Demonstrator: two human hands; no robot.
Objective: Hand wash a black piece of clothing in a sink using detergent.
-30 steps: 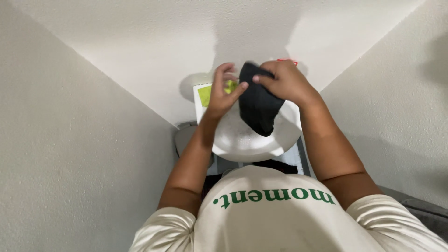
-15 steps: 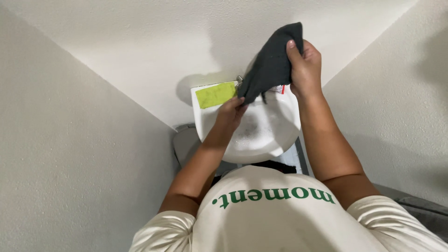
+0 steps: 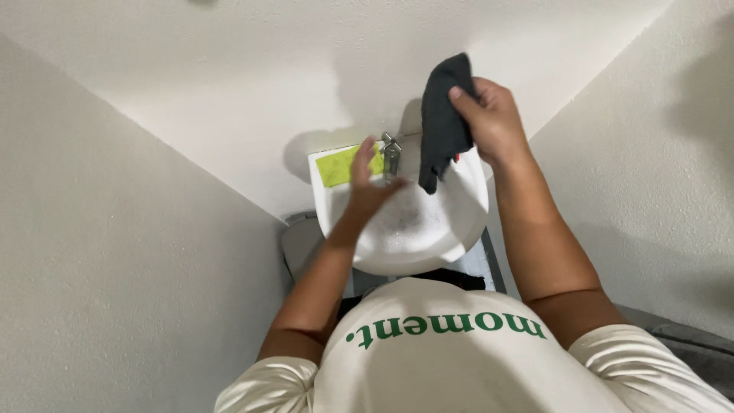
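Note:
My right hand [image 3: 493, 118] grips a dark grey cloth [image 3: 442, 118] and holds it up above the back right of a small white sink [image 3: 451, 229]. The cloth hangs down toward the basin, which has foam in it. My left hand [image 3: 367, 183] is over the left part of the basin with fingers spread and nothing in it, close to the metal tap [image 3: 391, 153]. A yellow-green sponge [image 3: 340, 166] lies on the sink's back left corner, partly hidden by my left fingers.
The sink stands in a narrow corner between white textured walls [image 3: 115, 252] on both sides. A grey object [image 3: 300, 245] sits below the sink on the left, and dark floor shows beneath the basin.
My right hand has lifted the cloth up out of the basin and away from my left hand. My left hand has let go of the cloth and now hovers open near the tap.

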